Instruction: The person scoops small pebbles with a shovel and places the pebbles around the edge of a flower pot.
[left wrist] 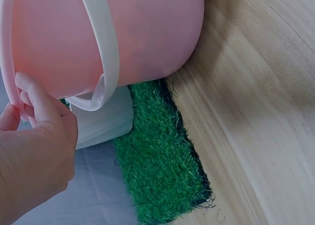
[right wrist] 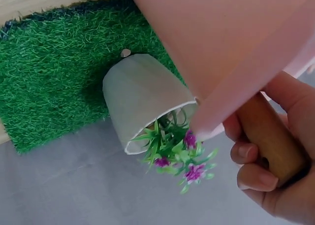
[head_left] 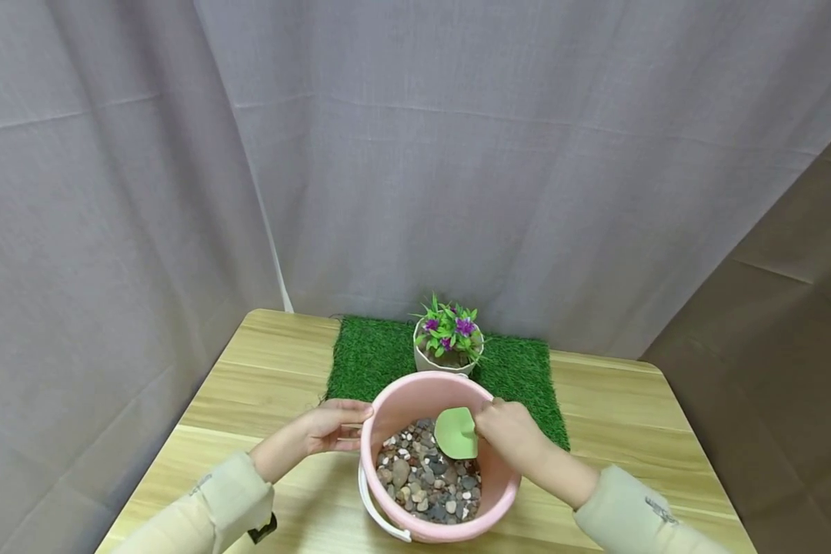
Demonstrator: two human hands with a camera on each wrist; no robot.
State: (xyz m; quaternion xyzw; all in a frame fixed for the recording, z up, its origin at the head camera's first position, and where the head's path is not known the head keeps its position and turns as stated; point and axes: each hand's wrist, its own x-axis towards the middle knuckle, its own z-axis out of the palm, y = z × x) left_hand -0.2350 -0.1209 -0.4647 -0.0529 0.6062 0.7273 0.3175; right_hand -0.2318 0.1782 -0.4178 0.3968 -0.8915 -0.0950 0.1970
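Note:
A pink bucket (head_left: 403, 400) stands at the front of the table, its bottom covered with pebbles (head_left: 425, 481) of mixed colours. My left hand (head_left: 334, 425) pinches the bucket's rim at its left side, thumb on one face and fingertips on the other, as the left wrist view shows. In my right hand (head_left: 514, 432) is a small garden trowel with a light green blade (head_left: 455, 433). Its wooden handle (right wrist: 273, 139) lies in my curled fingers, beside the bucket's right rim. The blade hangs inside the bucket over the pebbles. A white bucket handle (left wrist: 106, 43) hangs down outside the wall.
Behind the bucket, a white pot (right wrist: 142, 87) with a purple-flowered plant (head_left: 450, 331) stands on a green turf mat (head_left: 370, 350). One small stone (right wrist: 125, 52) lies on the mat by the pot. Grey curtains (head_left: 457, 169) enclose the wooden table (head_left: 277, 362).

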